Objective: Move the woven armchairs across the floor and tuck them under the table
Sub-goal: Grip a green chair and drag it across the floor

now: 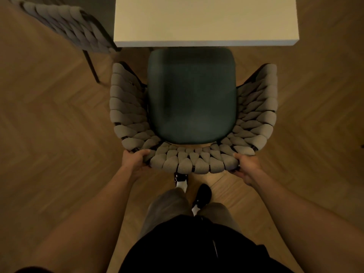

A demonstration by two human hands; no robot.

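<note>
At the desk (204, 43) edge, left hand (135, 160) and right hand (247, 167) grip the woven armchair (192, 164) backrest. Its rim looks stiff, giving firm purchase.

Grey woven armchair (194, 162) with dark green seat stands upright, front edge at the white table (205, 20).

A woven armchair (193, 107) stands before the person, its seat front at the table (204, 20) edge at 12 o'clock; a second armchair (65, 26) sits at 10 o'clock beside the table.
</note>
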